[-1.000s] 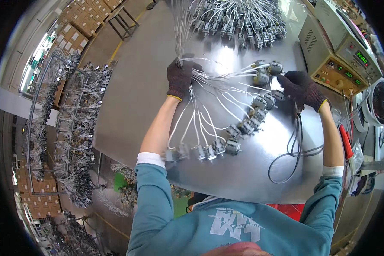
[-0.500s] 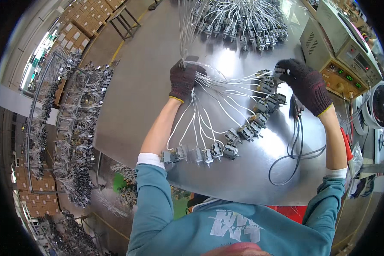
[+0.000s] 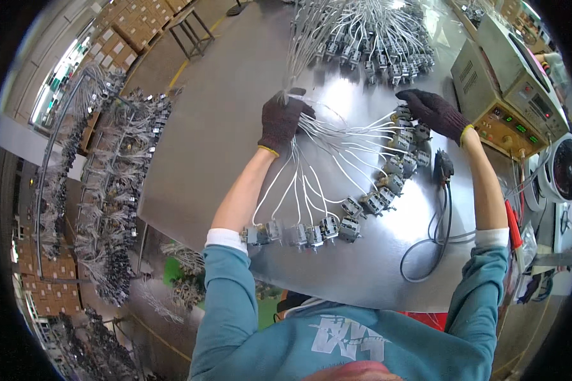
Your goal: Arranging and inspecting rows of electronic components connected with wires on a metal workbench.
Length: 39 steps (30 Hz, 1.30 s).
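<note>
My left hand (image 3: 282, 120), in a dark knitted glove, is closed around a bundle of white wires (image 3: 324, 130). Below and right of it the wires fan out to a curved row of small grey motor-like parts (image 3: 374, 202) lying on the metal table. My gloved right hand (image 3: 433, 113) is at the far right end of this row, fingers stretched to the left above the topmost parts. Whether its fingertips touch one of them is hard to see. Nearby, a dark clip-like connector (image 3: 443, 166) on grey and black leads rests on the table.
A large heap of similar wired parts (image 3: 388, 47) covers the table's far side. Stacked test instruments with lit displays (image 3: 511, 117) stand at the right. Racks hung with wired parts (image 3: 111, 203) are at the left, beyond the table edge. Cardboard boxes (image 3: 117, 44) are stacked behind.
My left hand has shifted slightly right with the wire bundle. My right hand has moved left and its fingers have straightened over the upper end of the row. The parts there have shifted slightly.
</note>
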Each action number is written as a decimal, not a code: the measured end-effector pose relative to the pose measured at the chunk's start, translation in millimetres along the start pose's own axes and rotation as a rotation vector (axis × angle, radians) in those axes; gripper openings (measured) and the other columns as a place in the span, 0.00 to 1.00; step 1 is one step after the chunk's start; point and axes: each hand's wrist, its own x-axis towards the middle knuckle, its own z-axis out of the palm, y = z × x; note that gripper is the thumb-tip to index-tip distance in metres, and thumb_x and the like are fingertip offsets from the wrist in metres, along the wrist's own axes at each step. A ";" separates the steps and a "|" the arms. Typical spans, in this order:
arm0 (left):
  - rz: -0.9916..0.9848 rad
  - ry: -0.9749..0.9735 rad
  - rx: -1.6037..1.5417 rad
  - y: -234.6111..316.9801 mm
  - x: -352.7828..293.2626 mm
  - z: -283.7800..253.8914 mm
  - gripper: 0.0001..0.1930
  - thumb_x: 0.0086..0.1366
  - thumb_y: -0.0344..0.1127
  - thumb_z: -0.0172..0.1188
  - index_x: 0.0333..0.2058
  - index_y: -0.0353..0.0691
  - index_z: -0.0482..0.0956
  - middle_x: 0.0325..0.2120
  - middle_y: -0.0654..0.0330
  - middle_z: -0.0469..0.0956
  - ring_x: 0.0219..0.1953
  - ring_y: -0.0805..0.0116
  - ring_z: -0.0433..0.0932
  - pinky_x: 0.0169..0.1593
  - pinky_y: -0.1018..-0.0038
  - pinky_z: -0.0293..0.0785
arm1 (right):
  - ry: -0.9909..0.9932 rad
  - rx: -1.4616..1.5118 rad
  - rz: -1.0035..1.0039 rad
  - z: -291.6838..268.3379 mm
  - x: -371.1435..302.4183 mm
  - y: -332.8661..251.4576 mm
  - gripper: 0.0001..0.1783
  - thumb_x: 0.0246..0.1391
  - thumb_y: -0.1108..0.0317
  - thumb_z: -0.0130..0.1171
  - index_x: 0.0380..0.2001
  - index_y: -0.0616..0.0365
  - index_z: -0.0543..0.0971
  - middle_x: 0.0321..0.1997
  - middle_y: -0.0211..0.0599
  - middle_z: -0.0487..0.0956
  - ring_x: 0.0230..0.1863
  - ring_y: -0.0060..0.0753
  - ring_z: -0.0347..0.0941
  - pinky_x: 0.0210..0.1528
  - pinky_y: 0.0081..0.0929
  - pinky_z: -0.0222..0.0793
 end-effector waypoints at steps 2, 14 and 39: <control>0.131 -0.031 0.083 7.8 6.5 -3.2 0.15 0.65 0.32 0.61 0.49 0.35 0.85 0.25 0.57 0.87 0.26 0.71 0.85 0.26 0.74 0.78 | -0.049 0.005 -0.024 -3.4 -9.2 -13.9 0.23 0.77 0.54 0.49 0.64 0.55 0.77 0.55 0.48 0.84 0.54 0.41 0.82 0.59 0.36 0.75; 0.218 0.006 0.043 -4.5 -6.0 15.6 0.24 0.67 0.34 0.69 0.61 0.41 0.79 0.39 0.62 0.87 0.37 0.73 0.84 0.42 0.72 0.81 | 0.098 -0.307 -0.232 28.4 -49.2 -30.9 0.21 0.63 0.62 0.53 0.57 0.56 0.78 0.55 0.48 0.80 0.57 0.54 0.76 0.58 0.46 0.76; 0.452 -1.058 1.159 -97.5 -1.8 21.9 0.34 0.70 0.47 0.63 0.72 0.50 0.66 0.73 0.47 0.63 0.76 0.45 0.61 0.77 0.50 0.57 | 0.105 -0.329 -0.203 15.4 -56.6 -34.2 0.17 0.65 0.59 0.52 0.49 0.55 0.81 0.50 0.48 0.81 0.54 0.55 0.77 0.56 0.47 0.75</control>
